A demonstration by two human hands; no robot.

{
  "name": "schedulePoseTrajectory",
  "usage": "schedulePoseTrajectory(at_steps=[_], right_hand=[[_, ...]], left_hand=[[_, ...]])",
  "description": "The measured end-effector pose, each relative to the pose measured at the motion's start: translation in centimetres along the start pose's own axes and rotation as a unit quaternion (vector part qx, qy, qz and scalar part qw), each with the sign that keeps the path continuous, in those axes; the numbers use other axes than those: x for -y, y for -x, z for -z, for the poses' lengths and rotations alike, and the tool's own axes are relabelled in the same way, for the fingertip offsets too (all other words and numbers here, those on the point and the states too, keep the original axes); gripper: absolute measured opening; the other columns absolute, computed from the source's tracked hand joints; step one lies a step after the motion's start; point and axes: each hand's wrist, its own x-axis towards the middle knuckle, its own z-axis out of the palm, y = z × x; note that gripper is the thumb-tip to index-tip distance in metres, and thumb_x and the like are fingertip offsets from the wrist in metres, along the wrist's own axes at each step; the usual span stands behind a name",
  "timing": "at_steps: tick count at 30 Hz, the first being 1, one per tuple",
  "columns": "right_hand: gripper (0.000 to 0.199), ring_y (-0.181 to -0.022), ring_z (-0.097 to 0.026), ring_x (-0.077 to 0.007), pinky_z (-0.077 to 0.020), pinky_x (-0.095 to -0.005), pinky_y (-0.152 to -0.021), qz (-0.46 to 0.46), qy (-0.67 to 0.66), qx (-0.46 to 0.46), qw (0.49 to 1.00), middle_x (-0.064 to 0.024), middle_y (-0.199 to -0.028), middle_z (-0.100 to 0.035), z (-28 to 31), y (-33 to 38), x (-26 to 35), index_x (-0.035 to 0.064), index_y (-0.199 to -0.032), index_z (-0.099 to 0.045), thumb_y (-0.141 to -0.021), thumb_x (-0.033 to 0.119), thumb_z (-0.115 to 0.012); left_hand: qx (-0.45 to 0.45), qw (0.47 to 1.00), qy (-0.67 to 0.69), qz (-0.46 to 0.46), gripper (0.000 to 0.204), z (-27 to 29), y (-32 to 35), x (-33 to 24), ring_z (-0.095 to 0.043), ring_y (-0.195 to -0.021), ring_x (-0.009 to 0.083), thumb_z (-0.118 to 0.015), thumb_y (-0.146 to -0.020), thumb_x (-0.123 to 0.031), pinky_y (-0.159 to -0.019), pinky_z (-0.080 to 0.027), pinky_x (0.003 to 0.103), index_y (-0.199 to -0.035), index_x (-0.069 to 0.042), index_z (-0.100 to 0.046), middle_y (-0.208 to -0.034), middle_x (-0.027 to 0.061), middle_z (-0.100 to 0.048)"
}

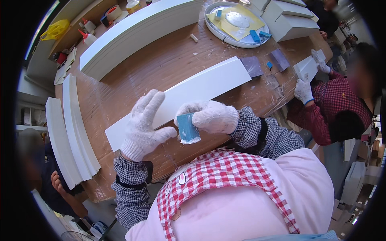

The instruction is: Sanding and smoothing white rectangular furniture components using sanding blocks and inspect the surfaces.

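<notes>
Both my hands wear white knit gloves. My right hand (213,116) grips a flat blue spreader (187,128) whose lower edge carries white paste. To its left, my left hand (144,124) is spread, fingers and thumb apart, over a long white board (209,82); I cannot tell whether it touches the board. The board lies slantwise on the brown table in front of me. Beyond it, a round white tray (209,24) holds a yellow sheet (217,26) with a mound of white paste (237,19) and small blue pieces (254,36).
Stacked white boards stand at the back (140,36) and left (64,140). Grey sheets (252,66) lie past my board's right end. At right, a co-worker's gloved hands (303,91) hold a white piece (309,66). Another person's hand (58,182) is at lower left. Glue bottles (89,38) stand back left.
</notes>
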Motion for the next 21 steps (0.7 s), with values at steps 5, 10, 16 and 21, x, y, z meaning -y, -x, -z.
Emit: schedulePoseTrajectory(at_steps=[5, 10, 16, 21], right_hand=[[0.068, -0.097, -0.065, -0.0201, -0.0539, -0.0312, -0.086, 0.015, -0.012, -0.112, 0.994, -0.0132, -0.104, -0.065, 1.1, 2.2, 0.7, -0.0050, -0.126, -0.052, -0.085, 0.043, -0.077], [0.061, -0.095, -0.066, -0.0207, -0.0556, -0.0328, -0.085, 0.046, 0.008, -0.102, 0.994, -0.0148, -0.105, -0.064, 2.4, 4.0, 0.3, -0.0038, -0.125, -0.053, -0.086, 0.037, -0.077], [0.062, -0.092, -0.068, -0.0194, -0.0578, -0.0315, -0.081, 0.036, -0.061, -0.091, 0.993, -0.0123, -0.115, -0.063, 1.9, 6.0, 1.4, -0.0047, -0.135, -0.050, -0.088, 0.028, -0.075], [0.058, -0.095, -0.067, -0.0172, -0.0579, -0.0289, -0.080, 0.020, -0.075, -0.019, 0.997, -0.0127, -0.121, -0.063, 2.1, 5.8, 1.3, -0.0043, -0.132, -0.056, -0.087, 0.027, -0.075]], left_hand=[[0.151, 0.948, -0.178, 0.216, 0.104, 1.5, -2.7, 0.6, -0.039, -0.139, 0.0397, -0.086, -0.062, -0.031, -0.118, -0.033, 0.046, -0.152, -0.008, -0.037, -0.148, 0.0203, -0.046], [0.052, 0.958, -0.224, 0.170, 0.103, 1.5, -2.1, 1.6, -0.047, -0.130, 0.0356, -0.087, -0.061, -0.037, -0.115, -0.033, 0.045, -0.149, -0.013, -0.041, -0.138, 0.0174, -0.054], [-0.104, 0.954, -0.242, 0.143, 0.060, 1.7, -0.1, 1.8, -0.060, -0.106, 0.0318, -0.084, -0.070, -0.024, -0.095, -0.046, 0.046, -0.125, -0.014, -0.062, -0.110, 0.0113, -0.066], [-0.136, 0.926, -0.336, 0.107, 0.038, -0.5, 1.1, 0.5, -0.061, -0.098, 0.0297, -0.081, -0.073, -0.018, -0.088, -0.048, 0.044, -0.109, -0.013, -0.070, -0.098, 0.0085, -0.066]])
